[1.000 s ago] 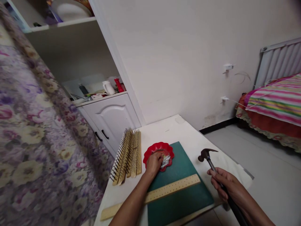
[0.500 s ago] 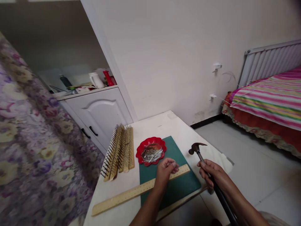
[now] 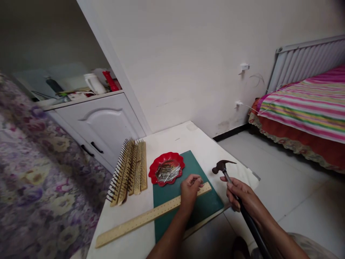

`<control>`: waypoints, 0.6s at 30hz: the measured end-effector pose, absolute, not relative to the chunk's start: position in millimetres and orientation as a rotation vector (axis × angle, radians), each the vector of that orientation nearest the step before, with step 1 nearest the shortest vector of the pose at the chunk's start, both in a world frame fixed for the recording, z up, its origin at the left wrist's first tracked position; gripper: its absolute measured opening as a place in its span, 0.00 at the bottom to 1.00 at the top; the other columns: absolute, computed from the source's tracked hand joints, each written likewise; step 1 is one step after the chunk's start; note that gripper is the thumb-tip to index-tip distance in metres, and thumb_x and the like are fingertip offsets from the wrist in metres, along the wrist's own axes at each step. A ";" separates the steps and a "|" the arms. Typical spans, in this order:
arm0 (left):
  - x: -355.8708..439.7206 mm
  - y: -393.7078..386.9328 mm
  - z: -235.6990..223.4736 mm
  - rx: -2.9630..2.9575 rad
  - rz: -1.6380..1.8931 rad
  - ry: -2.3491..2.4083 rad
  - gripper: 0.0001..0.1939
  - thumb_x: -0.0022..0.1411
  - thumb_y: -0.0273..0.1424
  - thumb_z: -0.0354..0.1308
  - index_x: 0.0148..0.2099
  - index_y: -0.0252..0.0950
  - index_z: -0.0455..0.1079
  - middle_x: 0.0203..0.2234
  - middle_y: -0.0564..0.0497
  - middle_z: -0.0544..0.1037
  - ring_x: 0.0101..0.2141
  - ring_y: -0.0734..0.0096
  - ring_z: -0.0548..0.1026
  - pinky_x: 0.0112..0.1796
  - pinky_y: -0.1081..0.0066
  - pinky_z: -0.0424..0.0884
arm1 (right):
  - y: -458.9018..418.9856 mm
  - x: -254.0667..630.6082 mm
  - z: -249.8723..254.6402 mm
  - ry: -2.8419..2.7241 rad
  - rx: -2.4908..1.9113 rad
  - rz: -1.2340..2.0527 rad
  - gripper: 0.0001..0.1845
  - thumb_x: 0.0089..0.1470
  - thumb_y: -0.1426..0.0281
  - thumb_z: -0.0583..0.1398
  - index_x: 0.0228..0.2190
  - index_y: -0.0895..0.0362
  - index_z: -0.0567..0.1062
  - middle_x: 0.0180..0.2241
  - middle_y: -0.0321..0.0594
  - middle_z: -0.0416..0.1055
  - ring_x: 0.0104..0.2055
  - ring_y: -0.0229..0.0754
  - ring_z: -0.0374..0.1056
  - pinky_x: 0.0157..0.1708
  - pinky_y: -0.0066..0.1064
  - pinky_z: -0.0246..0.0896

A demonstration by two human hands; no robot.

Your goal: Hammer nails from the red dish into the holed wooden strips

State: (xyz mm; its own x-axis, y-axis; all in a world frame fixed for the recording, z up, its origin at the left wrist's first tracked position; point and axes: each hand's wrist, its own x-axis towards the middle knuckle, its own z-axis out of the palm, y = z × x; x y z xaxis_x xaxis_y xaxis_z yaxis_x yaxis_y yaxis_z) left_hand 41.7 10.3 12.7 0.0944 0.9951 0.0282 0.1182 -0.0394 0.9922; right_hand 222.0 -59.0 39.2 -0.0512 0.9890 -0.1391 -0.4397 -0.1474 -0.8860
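Left hand sits pinched on the strip just below the red dish, right hand gripping the hammer off to its right.

No readable text, labels, brands or numbers anywhere. Wooden strip under the left hand carries only a row of small dots — no digits or graduations legible. Hammer in the right hand has no visible marking. White jug and red bottle on the shelf at 11 o'clock — any print too small and blurred to read.
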 end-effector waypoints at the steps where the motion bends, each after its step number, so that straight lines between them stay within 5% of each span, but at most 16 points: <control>1: 42.6 10.0 12.7 1.384 1.104 1.222 0.09 0.52 0.36 0.56 0.32 0.35 0.69 0.23 0.52 0.75 0.24 0.73 0.73 0.24 0.76 0.65 | -59.3 221.8 40.3 -0.805 -0.954 1.512 0.23 0.49 0.60 0.60 0.44 0.60 0.67 0.13 0.27 0.67 0.09 0.25 0.51 0.09 0.18 0.47; 18: 49.8 4.1 14.9 1.664 1.067 1.295 0.10 0.58 0.36 0.51 0.33 0.37 0.70 0.18 0.58 0.70 0.22 0.76 0.70 0.26 0.78 0.63 | -60.1 216.9 41.5 -0.876 -0.962 1.523 0.20 0.52 0.61 0.59 0.42 0.61 0.66 0.13 0.26 0.66 0.08 0.24 0.52 0.08 0.15 0.48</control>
State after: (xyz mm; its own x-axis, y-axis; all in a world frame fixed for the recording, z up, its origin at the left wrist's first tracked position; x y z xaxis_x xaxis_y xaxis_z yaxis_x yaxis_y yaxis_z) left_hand 49.8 4.1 14.9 0.1370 0.9776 0.1601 0.3434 -0.1984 0.9180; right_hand 216.9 -60.1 41.5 -0.0916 0.9884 -0.1208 -0.3927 -0.1474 -0.9078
